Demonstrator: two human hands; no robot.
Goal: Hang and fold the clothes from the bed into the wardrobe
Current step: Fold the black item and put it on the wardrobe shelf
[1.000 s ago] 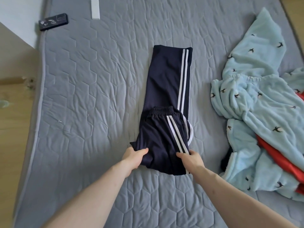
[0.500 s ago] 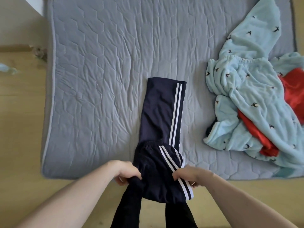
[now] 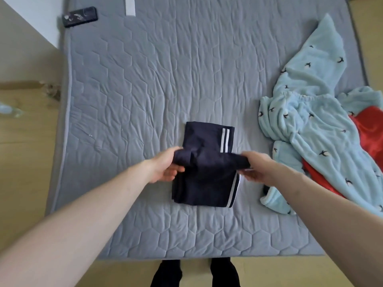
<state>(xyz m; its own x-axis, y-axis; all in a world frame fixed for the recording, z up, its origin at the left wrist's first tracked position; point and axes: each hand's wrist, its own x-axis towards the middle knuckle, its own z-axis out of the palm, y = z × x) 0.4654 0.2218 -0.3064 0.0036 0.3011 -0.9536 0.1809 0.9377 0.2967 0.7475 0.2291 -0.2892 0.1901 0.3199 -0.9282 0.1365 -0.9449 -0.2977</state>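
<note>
Pants [image 3: 204,183] now doubled up near the bed's [image 3: 145,90] front edge, both hands [image 3: 165,167] [image 3: 256,167] pinching the fold, but the blue pile [image 3: 310,129] by the right edge isn't touched yet.

- Left hand [image 3: 165,166] and right hand [image 3: 258,168] each grip a fold of the navy trousers [image 3: 204,183] on the bed [image 3: 145,79].
- Light-blue fleece [image 3: 310,121] at 3 o'clock.

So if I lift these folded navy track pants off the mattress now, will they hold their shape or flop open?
The navy track pants will likely flop: the fabric bunches and sags between the left hand and the right hand. They're probably light, since a pinch at each side holds the fold up. The loose layers could slide apart, so supporting them from underneath seems safer.
</note>
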